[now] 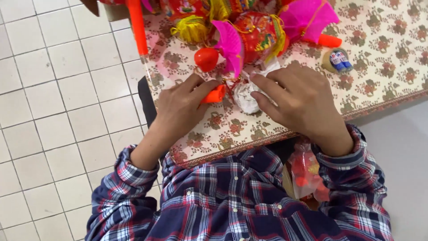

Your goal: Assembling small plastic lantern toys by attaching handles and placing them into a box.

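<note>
Nearest the camera, a clear bag (305, 172) of red pieces is lying in the person's lap, below the desk (379, 67) edge, between the plaid sleeves. The desk is wearing a floral cloth.

The left hand (180, 109) is resting on the cloth with its fingers curled; thumb and forefinger are pinching an orange tube (214, 95), so the hand is closing narrowly around that piece. The tube is lying flat on the cloth, pointing toward the middle.

The right hand (301, 98) is lying half open, palm down, its fingers spreading loosely. Its fingertips are pressing on a white crumpled wad (245, 96) that is sitting just beside the tube's end; it is touching the wad rather than gripping it.

Just beyond both hands, a red ball (206, 59) is sitting beside a pink paper fan (232, 47). Behind them a red and yellow lantern (258, 33) is standing, with a yellow tassel (191, 29) to its left. A second pink fan (307, 18) is lying farther right. An orange stick (137, 27) is jutting over the desk's left edge, and a small roll (337, 60) is lying well apart at the right
</note>
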